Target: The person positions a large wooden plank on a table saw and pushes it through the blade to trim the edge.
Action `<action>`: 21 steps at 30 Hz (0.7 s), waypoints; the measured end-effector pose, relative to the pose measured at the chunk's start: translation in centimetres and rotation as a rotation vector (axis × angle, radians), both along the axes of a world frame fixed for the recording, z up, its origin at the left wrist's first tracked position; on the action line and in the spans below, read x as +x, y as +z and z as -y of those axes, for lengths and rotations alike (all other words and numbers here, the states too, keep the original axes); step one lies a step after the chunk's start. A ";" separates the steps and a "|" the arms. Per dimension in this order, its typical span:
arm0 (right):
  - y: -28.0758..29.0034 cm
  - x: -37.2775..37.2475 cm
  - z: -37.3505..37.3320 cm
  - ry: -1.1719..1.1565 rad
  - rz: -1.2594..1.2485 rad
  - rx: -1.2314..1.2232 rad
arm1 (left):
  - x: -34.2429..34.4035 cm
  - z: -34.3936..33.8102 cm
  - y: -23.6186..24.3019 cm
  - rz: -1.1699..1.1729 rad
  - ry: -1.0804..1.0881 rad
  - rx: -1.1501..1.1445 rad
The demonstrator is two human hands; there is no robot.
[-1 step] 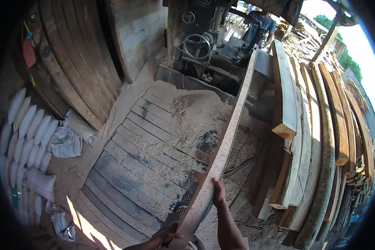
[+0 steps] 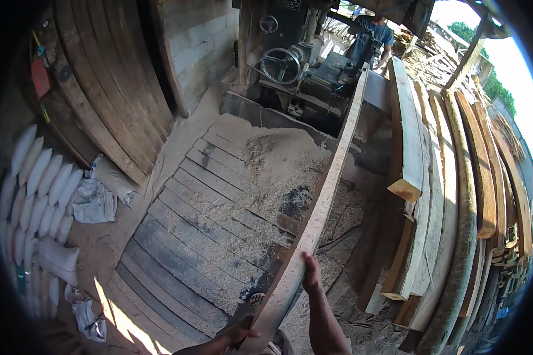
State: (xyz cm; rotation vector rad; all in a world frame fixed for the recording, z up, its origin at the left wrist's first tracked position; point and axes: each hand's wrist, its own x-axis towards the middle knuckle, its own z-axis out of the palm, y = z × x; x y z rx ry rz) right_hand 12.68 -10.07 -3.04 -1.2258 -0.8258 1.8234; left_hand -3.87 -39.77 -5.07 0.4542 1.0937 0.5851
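A long, sawn wooden beam (image 2: 315,228) runs from close in front of me up to the machine at the far side. My left hand (image 2: 238,335) grips its near end from the left. Farther along, my right hand (image 2: 311,275) holds the right side, thumb up by the top edge and the other fingers mostly hidden. The far end of the beam reaches a dark sawing machine (image 2: 331,71) with a spoked handwheel (image 2: 280,66). Behind that machine stands another person (image 2: 378,36), partly hidden by it.
Sawdust (image 2: 278,148) covers much of the plank floor (image 2: 177,242). Thick timbers (image 2: 410,136) and a round log (image 2: 465,195) are stacked on the right. Filled white sacks (image 2: 41,183) are piled at left, near wide boards (image 2: 100,77) leaning on the wall.
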 end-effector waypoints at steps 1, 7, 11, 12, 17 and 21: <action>0.0 -0.1 -2.1 0.000 -0.033 -0.030 | 0.2 -2.2 -0.4 -0.022 0.022 0.089; -1.7 0.4 -15.0 0.014 -0.070 -0.091 | 0.0 -14.8 -0.3 0.052 0.049 0.178; -3.4 1.1 -25.8 0.023 -0.085 -0.116 | 0.2 -25.5 -0.6 -0.135 -0.060 0.147; -3.6 1.3 -28.8 0.016 -0.097 -0.111 | 0.7 -28.3 -0.3 -0.134 -0.047 0.142; -3.6 1.4 -42.5 -0.020 -0.154 -0.054 | 0.5 -43.0 2.3 -0.108 0.019 0.251; -3.8 1.8 -53.1 -0.067 -0.105 -0.057 | 1.1 -54.0 1.1 -0.101 -0.001 0.133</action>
